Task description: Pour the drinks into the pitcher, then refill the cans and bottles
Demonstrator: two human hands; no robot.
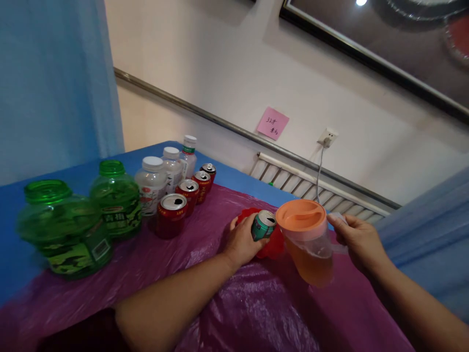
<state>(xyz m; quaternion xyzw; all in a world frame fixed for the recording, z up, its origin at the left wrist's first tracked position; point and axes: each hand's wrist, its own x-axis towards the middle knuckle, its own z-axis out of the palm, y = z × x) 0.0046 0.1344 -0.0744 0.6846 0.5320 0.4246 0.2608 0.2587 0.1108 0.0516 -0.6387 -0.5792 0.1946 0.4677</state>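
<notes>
My left hand (pixel 242 243) is wrapped round a green drink can (pixel 263 226) with an open top, tilted a little to the right. Behind and under the can lies a red dish with a wavy rim (pixel 271 248). My right hand (pixel 362 240) grips the handle of a clear plastic pitcher (pixel 311 259), tipped to the left. Amber liquid fills much of the pitcher, and an orange lid (pixel 301 215) covers it. The lid's left edge is right beside the can's top; I cannot tell if they touch or if liquid is flowing.
Several opened red cans (pixel 172 215) stand in a row at left. Behind them are clear bottles with white caps (pixel 152 185) and two large green jars (pixel 115 200). Purple plastic sheeting (pixel 252 308) covers the blue table (pixel 154 149). A radiator (pixel 286 178) stands beyond.
</notes>
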